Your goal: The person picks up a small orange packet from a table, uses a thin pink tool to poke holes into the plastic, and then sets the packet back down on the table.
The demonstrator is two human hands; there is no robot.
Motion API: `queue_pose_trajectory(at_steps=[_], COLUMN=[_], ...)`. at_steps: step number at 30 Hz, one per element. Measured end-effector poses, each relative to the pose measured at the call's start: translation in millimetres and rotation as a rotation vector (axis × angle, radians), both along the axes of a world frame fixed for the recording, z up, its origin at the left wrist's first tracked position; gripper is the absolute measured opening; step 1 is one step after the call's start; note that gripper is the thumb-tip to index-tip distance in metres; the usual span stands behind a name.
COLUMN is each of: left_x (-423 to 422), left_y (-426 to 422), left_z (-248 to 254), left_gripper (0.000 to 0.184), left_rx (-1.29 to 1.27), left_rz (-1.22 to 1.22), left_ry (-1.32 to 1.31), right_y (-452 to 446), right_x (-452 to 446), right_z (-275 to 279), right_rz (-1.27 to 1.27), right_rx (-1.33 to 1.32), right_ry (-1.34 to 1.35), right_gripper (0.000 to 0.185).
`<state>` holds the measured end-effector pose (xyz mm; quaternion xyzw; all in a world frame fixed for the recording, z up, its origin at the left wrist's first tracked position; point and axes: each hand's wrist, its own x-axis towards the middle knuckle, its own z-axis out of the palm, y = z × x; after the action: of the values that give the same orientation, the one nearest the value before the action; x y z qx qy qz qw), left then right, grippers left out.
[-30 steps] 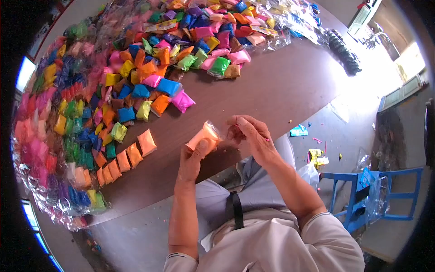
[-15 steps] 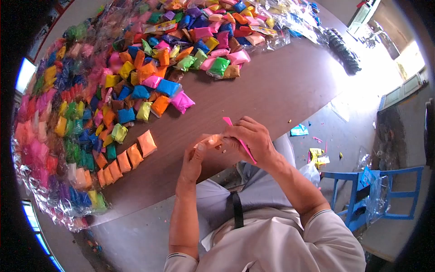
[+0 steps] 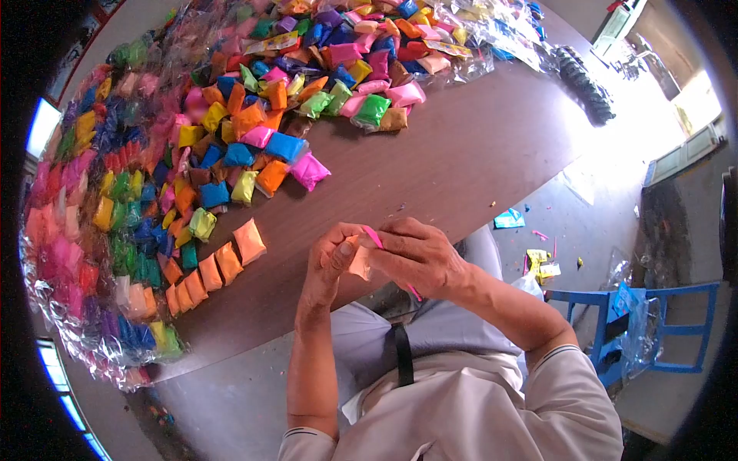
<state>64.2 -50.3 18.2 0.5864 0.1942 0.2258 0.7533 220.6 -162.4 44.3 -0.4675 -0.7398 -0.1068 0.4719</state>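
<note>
Just above my lap, by the table's near edge, my two hands meet around a small peach-orange packet (image 3: pixel 359 263) with a clear wrapper. My left hand (image 3: pixel 329 260) is closed, pinching the packet between thumb and fingers. Against the packet's other side, the fingers of my right hand (image 3: pixel 419 257) are curled round a thin pink plastic stick (image 3: pixel 373 237). One end of it shows by the fingertips and the other below the palm; the middle is hidden. Left of my hands, several similar orange packets (image 3: pixel 228 263) lie in a slanting row on the table.
A large heap of colourful packets (image 3: pixel 246 123) covers the far and left parts of the brown table (image 3: pixel 461 146). A dark ridged object (image 3: pixel 583 86) lies at its far right edge. Scraps and a blue wrapper (image 3: pixel 508 219) litter the floor near a blue chair (image 3: pixel 592 323).
My right hand has shifted slightly left and closer to my left hand. The pink stick has turned, its upper end now beside the packet. The packet has tilted more upright.
</note>
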Motion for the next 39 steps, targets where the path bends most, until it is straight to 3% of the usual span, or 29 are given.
queue_pose_trajectory(at_steps=[6,9,12,15,16,19,22,28,31,34,37,39], left_x=[-3,-5,-6,-8,-9,-5,-5,-1,0,7,6,5], left_y=[4,6,5,6,6,3,3,1,-1,-8,-11,-11], left_z=[-15,-22,-23,-21,-21,-15,-18,-12,-11,-16,-4,-4], left_gripper=[0.039,0.033,0.031,0.031,0.031,0.033,0.035,0.031,0.029,0.030,0.031,0.027], left_rx=[-0.121,-0.093,-0.025,-0.006,-0.008,0.018,-0.005,0.072,0.178,0.321,0.482,0.482], left_rz=[0.022,0.064,0.099,0.089,0.078,0.106,0.114,0.110,0.085,0.086,0.050,0.058], left_ry=[-0.115,-0.070,-0.027,-0.006,0.004,-0.014,-0.016,-0.020,0.020,0.056,0.245,0.251], right_y=[10,13,-4,-12,-14,-24,-31,-24,-21,-16,-9,-8], right_x=[4,5,7,5,10,33,33,23,20,15,9,14], right_z=[-12,-19,-21,-11,-4,-20,-18,-15,-14,-23,-16,-15], right_rz=[-0.031,-0.080,-0.182,0.065,0.017,0.271,0.227,0.292,0.166,0.237,-0.107,-0.170], right_rx=[-0.031,-0.037,-0.295,-0.402,-0.466,-0.593,-0.754,-0.648,-0.616,-0.555,-0.412,-0.455], right_ry=[0.001,0.160,0.471,1.543,1.639,1.534,1.554,1.582,1.352,1.326,1.160,0.760], right_gripper=[0.036,0.035,0.030,0.028,0.034,0.040,0.046,0.028,0.021,0.021,0.020,0.019])
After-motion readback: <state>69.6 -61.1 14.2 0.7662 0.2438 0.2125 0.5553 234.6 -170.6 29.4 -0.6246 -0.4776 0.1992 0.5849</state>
